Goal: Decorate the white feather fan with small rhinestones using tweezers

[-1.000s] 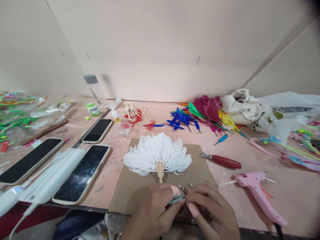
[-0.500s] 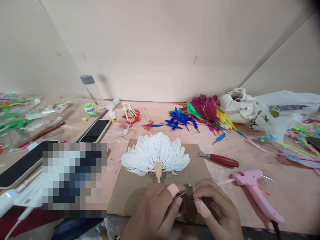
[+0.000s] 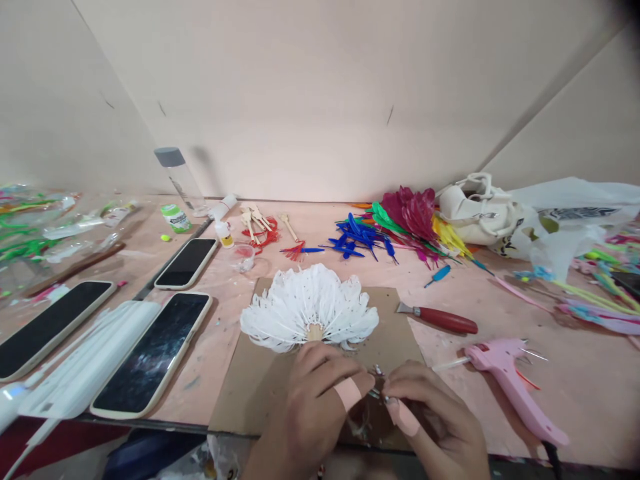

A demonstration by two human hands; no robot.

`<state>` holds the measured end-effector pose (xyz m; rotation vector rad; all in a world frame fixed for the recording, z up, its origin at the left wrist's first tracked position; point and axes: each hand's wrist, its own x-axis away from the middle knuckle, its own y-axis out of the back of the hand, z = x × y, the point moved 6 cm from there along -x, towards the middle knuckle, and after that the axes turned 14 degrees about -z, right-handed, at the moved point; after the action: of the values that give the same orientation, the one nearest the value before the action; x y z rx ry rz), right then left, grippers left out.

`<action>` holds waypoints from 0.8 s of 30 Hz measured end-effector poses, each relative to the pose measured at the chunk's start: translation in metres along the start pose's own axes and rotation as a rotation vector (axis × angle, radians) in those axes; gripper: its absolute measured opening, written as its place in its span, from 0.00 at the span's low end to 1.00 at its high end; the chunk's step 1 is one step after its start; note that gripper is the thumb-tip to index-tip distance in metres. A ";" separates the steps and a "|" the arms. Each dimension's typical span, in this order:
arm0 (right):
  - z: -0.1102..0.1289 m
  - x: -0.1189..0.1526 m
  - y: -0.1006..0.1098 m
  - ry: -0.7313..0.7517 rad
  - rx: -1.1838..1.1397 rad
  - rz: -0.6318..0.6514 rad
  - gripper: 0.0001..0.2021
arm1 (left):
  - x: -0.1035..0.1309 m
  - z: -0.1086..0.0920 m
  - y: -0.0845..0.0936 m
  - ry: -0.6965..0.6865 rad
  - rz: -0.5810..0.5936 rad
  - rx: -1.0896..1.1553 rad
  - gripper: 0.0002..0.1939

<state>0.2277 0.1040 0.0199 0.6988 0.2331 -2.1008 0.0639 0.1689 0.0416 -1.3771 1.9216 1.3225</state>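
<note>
A fan of white feathers [image 3: 315, 303] with a small wooden handle lies on a brown cardboard sheet [image 3: 250, 393]. My left hand [image 3: 325, 393] is just below the fan, covering most of the handle, its fingers bent and close together; what they hold, if anything, is hidden. My right hand [image 3: 430, 413] pinches something tiny and silvery at its fingertips, too small to name. Small shiny bits [image 3: 377, 370] show between the two hands. Both hands have a pinkish strip around a finger or thumb.
At the right lie a red-handled blade [image 3: 445, 320] and a pink glue gun [image 3: 515, 387]. Coloured feathers [image 3: 407, 213] and a white bag [image 3: 475, 217] are behind. Phones [image 3: 155, 353] lie at the left, near a clear bottle [image 3: 183, 183] and a glue bottle [image 3: 224, 233].
My left hand has moved slightly up and now covers the handle's lower part; its thumb and fingertip no longer show the silvery piece. My right hand stays nearly in place.
</note>
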 end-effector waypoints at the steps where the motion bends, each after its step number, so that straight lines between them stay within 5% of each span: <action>1: 0.000 0.000 -0.001 -0.003 -0.001 0.008 0.06 | 0.000 0.000 0.000 -0.015 -0.011 -0.004 0.15; 24: -0.006 0.002 -0.005 -0.078 -0.027 0.072 0.07 | 0.006 0.001 -0.003 -0.060 -0.063 0.009 0.14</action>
<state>0.2249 0.1085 0.0137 0.5990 0.1905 -2.0482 0.0636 0.1667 0.0356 -1.3671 1.8274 1.3091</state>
